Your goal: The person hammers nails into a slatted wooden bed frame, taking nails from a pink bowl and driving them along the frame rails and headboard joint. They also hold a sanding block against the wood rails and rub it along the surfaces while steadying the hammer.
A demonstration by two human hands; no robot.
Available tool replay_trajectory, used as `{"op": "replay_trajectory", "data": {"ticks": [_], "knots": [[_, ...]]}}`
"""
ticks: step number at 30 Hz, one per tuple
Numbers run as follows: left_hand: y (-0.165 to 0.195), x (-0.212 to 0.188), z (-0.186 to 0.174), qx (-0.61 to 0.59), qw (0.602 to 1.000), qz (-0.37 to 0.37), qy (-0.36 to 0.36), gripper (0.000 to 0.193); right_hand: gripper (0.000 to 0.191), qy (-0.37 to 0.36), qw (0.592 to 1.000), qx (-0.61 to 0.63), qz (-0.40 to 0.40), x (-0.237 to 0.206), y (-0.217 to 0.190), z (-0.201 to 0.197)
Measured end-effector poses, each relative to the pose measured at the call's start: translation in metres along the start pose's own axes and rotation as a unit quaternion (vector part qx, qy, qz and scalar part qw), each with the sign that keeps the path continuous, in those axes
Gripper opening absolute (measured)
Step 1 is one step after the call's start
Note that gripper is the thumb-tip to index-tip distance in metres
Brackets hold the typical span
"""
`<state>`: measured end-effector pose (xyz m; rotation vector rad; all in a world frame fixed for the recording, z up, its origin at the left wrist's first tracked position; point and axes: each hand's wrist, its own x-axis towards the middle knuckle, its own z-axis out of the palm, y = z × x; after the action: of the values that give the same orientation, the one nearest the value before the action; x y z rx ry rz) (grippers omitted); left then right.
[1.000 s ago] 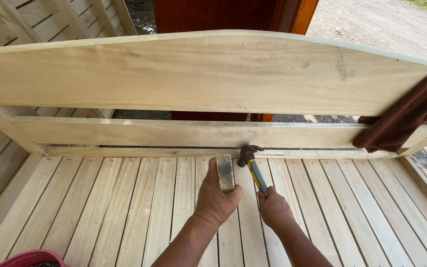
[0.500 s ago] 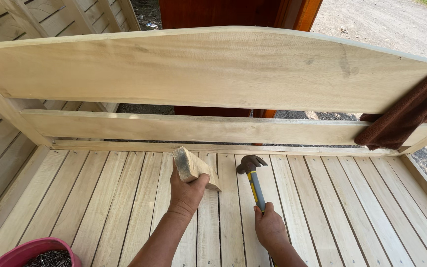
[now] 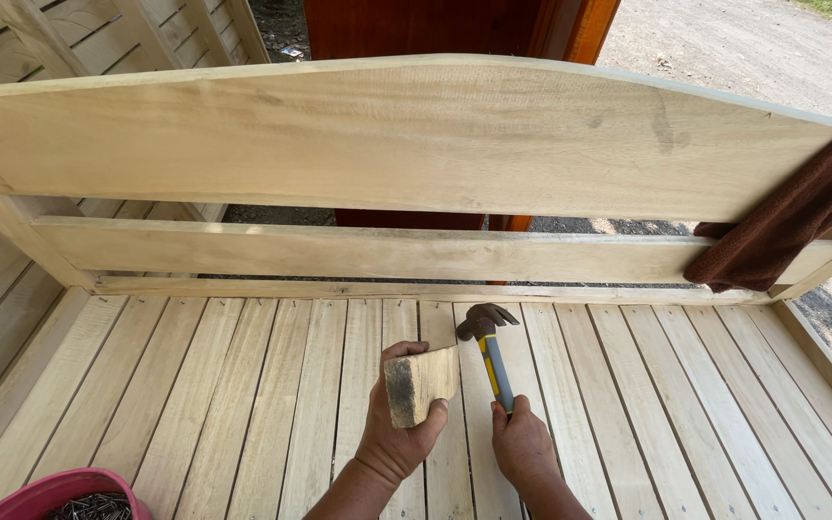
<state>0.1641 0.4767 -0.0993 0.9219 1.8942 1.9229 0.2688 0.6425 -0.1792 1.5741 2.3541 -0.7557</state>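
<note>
Wooden block [image 3: 421,385] sits in the left hand's [image 3: 399,433] closed grip; right hand [image 3: 524,445] grips a hammer [image 3: 489,349].

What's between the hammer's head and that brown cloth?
Only bare wooden slats, seen in the head view; nothing else lies between the hammer and the brown cloth.

Our left hand [image 3: 399,433] reaches forward from a bare forearm, fingers curled shut in a firm grip, thumb on the near side. Our right hand [image 3: 524,445], just beside it, is clenched, knuckles up.
</note>
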Motion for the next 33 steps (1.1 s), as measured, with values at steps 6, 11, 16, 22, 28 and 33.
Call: {"op": "replay_trajectory", "data": {"ticks": [6,11,16,22,28,33], "knots": [[0.023,0.009,0.013,0.097,0.994,-0.052,0.008,0.064,0.041,0.002,1.000,0.004,-0.002,0.003,0.002,0.001],[0.031,0.012,0.024,0.126,0.990,-0.059,-0.021,0.063,0.040,-0.007,1.000,0.004,0.000,0.004,0.003,0.000],[0.019,0.034,0.007,0.056,0.986,-0.157,-0.001,0.052,0.040,-0.015,1.000,0.005,0.007,0.003,0.000,-0.002],[0.010,0.022,0.007,0.087,0.993,-0.080,0.001,0.055,0.039,-0.016,1.000,0.022,0.007,0.001,0.001,-0.004],[0.014,0.024,0.020,0.118,0.987,-0.113,-0.011,0.055,0.040,-0.004,1.000,0.009,-0.001,0.004,0.003,0.001],[0.014,0.025,0.019,0.091,0.993,-0.071,0.013,0.053,0.039,0.010,1.000,0.001,-0.016,0.008,0.004,0.008]]}}
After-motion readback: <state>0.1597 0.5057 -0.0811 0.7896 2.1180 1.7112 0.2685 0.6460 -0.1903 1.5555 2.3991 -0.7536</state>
